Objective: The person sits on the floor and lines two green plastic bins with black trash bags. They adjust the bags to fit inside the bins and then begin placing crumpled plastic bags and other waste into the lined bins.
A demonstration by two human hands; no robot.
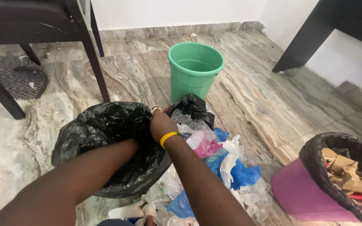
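A large black rubbish bag (pixel 99 125) lies open on the marble floor in front of me. My left arm reaches down into it, so my left hand is hidden inside the bag. My right hand (pixel 160 123), with a yellow bead bracelet at the wrist and a ring on one finger, grips the bag's right rim. Right of the bag lies a heap of crumpled plastic bags (pixel 227 167) in white, blue, pink and clear film, with a smaller black bag (pixel 193 106) on top of it.
An empty green plastic bucket (pixel 194 69) stands beyond the heap. At the right edge a pink bin (pixel 298 194) lined with a black bag holds crumpled brown paper. Dark chair legs (pixel 97 71) and a patterned mat (pixel 13 77) are at the left, a dark table leg (pixel 302 39) at top right.
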